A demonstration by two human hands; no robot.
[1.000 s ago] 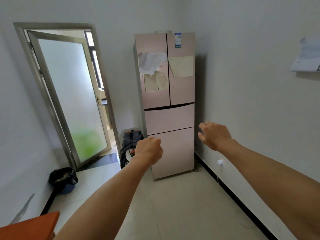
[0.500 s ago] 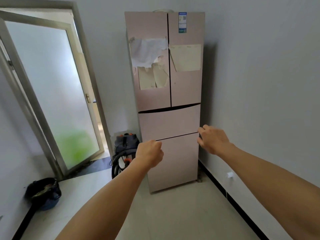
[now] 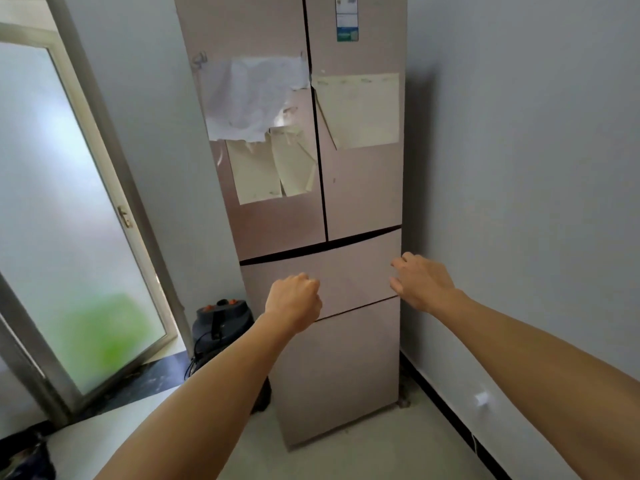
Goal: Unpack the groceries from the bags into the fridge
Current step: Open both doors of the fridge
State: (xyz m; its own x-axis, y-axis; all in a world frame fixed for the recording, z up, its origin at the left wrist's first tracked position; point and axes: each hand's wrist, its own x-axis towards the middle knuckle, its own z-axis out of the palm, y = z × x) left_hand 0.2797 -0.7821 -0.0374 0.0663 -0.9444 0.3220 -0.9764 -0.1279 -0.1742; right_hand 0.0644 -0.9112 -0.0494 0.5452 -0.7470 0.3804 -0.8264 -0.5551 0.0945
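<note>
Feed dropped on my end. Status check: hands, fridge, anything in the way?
Left hand fisted, empty; right hand open, empty. Fridge doors all closed. No bags in view. Vacuum stands left of fridge, not in front.

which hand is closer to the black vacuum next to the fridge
Left. The left hand is in front of the fridge, just right of and above the black vacuum. The right hand is further right, by the fridge's far edge.

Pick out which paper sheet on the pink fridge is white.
The crumpled, torn white paper sheet topmost on the upper left door; the two below it and the one on the right door are pale yellow.
</note>
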